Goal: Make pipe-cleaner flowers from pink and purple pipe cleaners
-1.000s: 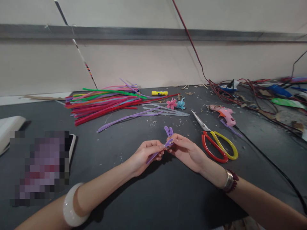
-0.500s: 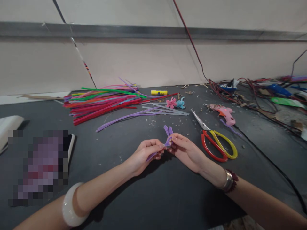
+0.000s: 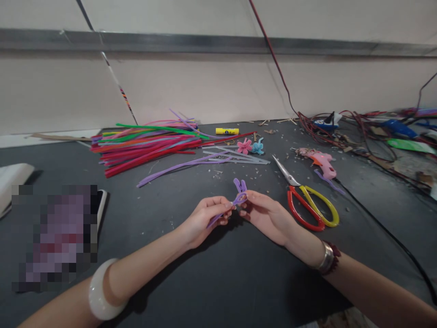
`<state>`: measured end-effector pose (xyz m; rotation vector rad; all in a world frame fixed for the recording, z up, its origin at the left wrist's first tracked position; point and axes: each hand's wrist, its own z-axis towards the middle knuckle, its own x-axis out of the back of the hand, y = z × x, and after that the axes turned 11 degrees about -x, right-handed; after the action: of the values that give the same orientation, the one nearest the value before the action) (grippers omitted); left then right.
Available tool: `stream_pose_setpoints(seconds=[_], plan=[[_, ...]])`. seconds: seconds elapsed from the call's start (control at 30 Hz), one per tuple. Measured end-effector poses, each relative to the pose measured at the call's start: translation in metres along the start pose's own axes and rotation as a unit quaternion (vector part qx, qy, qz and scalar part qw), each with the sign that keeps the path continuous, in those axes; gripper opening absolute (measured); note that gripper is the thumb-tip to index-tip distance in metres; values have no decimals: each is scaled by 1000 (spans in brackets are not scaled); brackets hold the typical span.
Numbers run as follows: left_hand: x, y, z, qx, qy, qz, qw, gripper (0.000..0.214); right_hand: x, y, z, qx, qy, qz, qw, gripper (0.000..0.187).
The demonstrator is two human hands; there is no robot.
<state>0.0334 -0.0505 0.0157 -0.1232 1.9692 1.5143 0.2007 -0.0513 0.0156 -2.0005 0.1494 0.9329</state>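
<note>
A purple pipe cleaner [image 3: 240,186] bent into several loops is held between my two hands above the dark table. My left hand [image 3: 208,218] pinches it near the base of the loops, with its tail sticking out below the fingers. At the right-hand loop, thumb and fingertips of my right hand [image 3: 268,214] close on the purple strand. Just right of that hand lie scissors [image 3: 294,184] with one red and one yellow handle. Behind the hands rest a pink flower [image 3: 244,146] and a blue flower [image 3: 257,146], both of pipe cleaner.
A bundle of coloured pipe cleaners [image 3: 146,148] lies at the back left, with loose purple ones [image 3: 170,171] before it. Clear glue sticks [image 3: 246,158], a yellow tube [image 3: 227,131] and a pink glue gun [image 3: 322,163] with a black cord are beyond. A phone [image 3: 101,202] lies left; tangled cables [image 3: 309,130] right.
The loop between my hands now shows wider and more open. My right fingers have shifted slightly right along it; my left hand keeps its pinch.
</note>
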Motion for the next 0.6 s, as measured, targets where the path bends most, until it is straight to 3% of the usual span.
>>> stream_pose_setpoints(seconds=[0.17,0.43,0.6], plan=[[-1,-1,-1,-3,-5,11,1000,20,-2,1,0,-35,4,42,998,8],[0,-3,-1,-16,-11,4,1000,19,-6,3,-2,-31,5,62,998,5],[-1,-2,-2,-3,-23,-14,1000,18,-5,0,-3,22,20,-40,999,7]])
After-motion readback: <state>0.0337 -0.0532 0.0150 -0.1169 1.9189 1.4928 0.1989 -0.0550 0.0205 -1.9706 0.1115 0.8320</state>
